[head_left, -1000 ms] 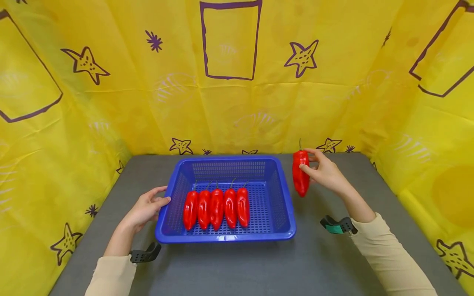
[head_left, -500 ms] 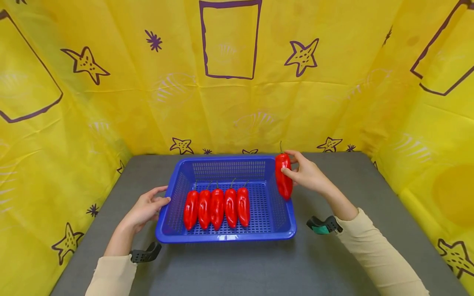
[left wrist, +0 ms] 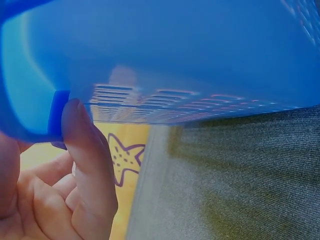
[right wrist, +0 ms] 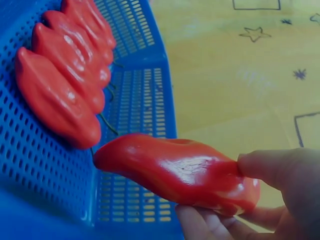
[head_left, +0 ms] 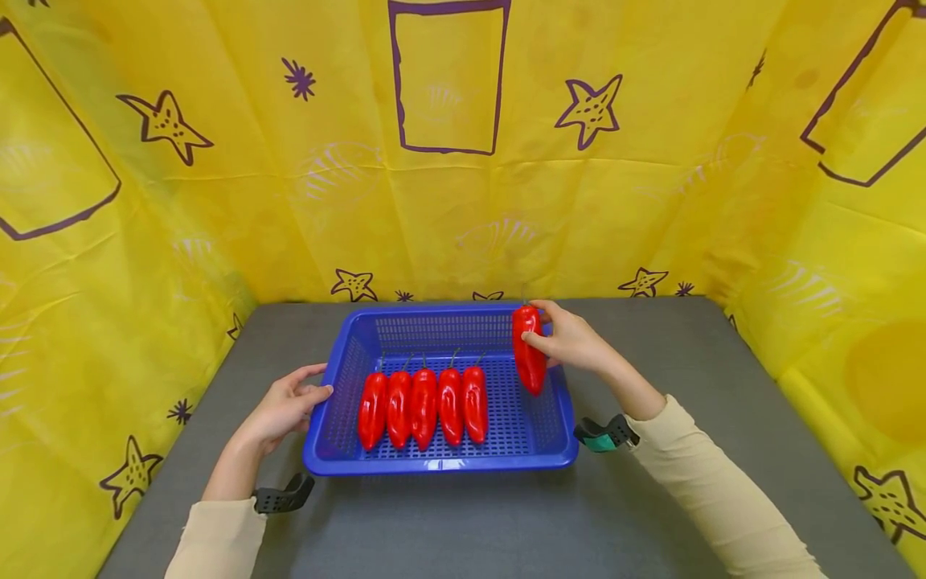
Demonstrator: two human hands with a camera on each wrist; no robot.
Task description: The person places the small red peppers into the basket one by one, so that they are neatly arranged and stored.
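A blue plastic basket (head_left: 441, 465) with perforated walls stands on the grey table. Several red peppers (head_left: 423, 410) lie side by side inside it, stems toward the back, on its left and middle floor. My right hand (head_left: 575, 338) pinches another red pepper (head_left: 530, 354) between thumb and fingers near its stem end. That pepper hangs over the right part of the basket, tip downward; in the right wrist view the held pepper (right wrist: 175, 172) points toward the lying ones. My left hand (head_left: 285, 406) grips the basket's left rim, its thumb over the edge, as the left wrist view shows close up.
Yellow cloth walls (head_left: 448, 225) with purple drawings enclose the table (head_left: 463, 523) at the back and both sides. Dark straps sit on both wrists. The right part of the basket floor shows bare mesh (head_left: 506, 402).
My right hand has carried the pepper leftward from beside the basket, across the right rim, to above its inside. The left hand and the lying peppers have stayed in place.
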